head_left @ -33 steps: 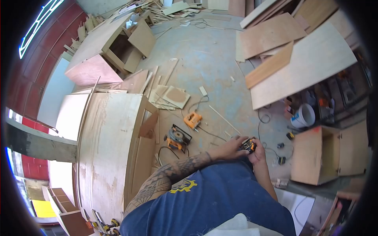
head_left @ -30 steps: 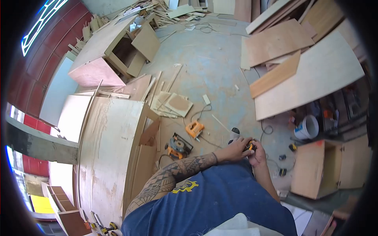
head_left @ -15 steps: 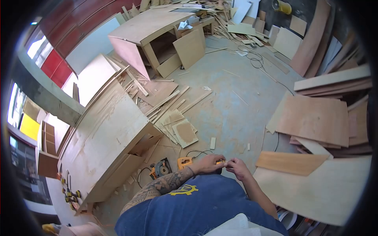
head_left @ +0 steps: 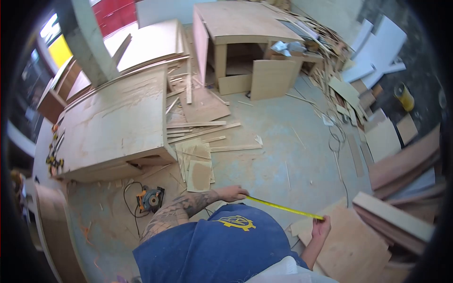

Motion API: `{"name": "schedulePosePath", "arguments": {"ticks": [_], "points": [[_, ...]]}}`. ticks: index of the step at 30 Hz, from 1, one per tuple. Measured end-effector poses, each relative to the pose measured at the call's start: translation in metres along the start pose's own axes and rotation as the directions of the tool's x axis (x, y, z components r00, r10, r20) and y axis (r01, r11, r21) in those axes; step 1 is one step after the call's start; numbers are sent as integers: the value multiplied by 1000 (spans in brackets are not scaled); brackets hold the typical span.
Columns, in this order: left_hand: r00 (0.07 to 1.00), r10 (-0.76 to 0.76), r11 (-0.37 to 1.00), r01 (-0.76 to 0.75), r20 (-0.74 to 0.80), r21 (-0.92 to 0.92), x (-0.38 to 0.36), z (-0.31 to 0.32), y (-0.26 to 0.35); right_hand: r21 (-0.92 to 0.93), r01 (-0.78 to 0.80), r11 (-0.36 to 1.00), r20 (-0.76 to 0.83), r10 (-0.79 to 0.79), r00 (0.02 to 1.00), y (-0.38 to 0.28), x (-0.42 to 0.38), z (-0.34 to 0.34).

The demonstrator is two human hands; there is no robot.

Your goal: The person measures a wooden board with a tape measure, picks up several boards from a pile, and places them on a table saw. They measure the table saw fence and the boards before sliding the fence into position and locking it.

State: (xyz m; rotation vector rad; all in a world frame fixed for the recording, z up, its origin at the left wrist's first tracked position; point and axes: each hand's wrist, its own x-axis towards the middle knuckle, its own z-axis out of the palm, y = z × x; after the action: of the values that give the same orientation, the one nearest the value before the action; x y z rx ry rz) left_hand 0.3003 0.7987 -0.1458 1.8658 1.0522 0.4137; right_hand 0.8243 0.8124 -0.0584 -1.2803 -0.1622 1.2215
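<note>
A yellow tape measure (head_left: pixel 284 207) has its blade stretched out in front of my dark blue shirt. My left hand (head_left: pixel 232 193), at the end of the tattooed arm, grips one end of it; the case cannot be made out. Fingers of my right hand (head_left: pixel 321 227) close on the other end, farther right and lower. Left of my left forearm, a circular saw (head_left: pixel 151 200) lies on the floor with its cord.
A large wooden cabinet (head_left: pixel 118 122) lies to the left, and another plywood cabinet (head_left: pixel 250 23) stands ahead. Wood strips and small panels (head_left: pixel 200 175) litter the floor between them. Plywood sheets (head_left: pixel 351 245) and stacked boards (head_left: pixel 396 217) are at the right. A cable (head_left: pixel 337 137) crosses the floor.
My hands have moved apart, the right one going right, and the yellow tape blade now spans between them. My view has turned to the right.
</note>
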Motion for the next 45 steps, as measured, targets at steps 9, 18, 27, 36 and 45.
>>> {"name": "schedulePosePath", "arguments": {"ticks": [9, 18, 27, 36, 45], "points": [[977, -177, 967, 195, -120, 164, 235, -28, 45, 3, -204, 979, -68, 203, 977, -1, 263, -20], [847, -483, 873, 447, -222, -195, 348, -36, 21, -489, -97, 867, 198, 219, 956, -36, 539, 157], [607, -681, 732, 562, -409, -385, 410, -57, 27, -497, 41, 867, 539, 271, 797, -141, 879, 395], [460, -785, 618, 627, -414, -475, 554, -131, -50, -821, 56, 568, 377, 467, 800, -193, 834, 504], [514, -742, 670, 590, -431, -450, 815, -309, -160, -893, -326, 311, -182, 413, 892, -186, 886, 348]]}}
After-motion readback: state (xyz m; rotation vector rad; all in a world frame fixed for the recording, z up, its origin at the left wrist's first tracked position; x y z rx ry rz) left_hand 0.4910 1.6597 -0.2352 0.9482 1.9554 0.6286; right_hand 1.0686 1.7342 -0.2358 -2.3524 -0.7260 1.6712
